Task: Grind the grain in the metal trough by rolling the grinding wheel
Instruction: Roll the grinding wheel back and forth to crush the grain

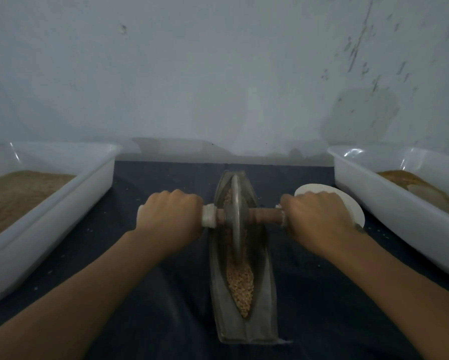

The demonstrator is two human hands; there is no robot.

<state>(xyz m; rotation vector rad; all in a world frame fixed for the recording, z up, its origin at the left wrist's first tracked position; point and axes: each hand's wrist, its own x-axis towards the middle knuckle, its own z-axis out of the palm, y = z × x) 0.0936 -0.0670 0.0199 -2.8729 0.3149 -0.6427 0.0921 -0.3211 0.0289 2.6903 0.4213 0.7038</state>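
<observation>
A long, boat-shaped metal trough (219,302) lies lengthwise in the middle of a dark cloth. Tan grain (240,284) fills its groove, mostly on the near side. A thin metal grinding wheel (236,216) stands upright in the groove toward the far half, on a wooden axle (266,215) that crosses the trough. My left hand (170,216) grips the axle's left end, next to a white collar (209,216). My right hand (317,219) grips the right end. Both fists are closed round the handle.
A white plastic tub (62,203) holding brown meal stands at the left, and a second white tub (390,201) with brown contents at the right. A white round plate (348,203) lies behind my right hand. A grey wall rises just beyond the cloth.
</observation>
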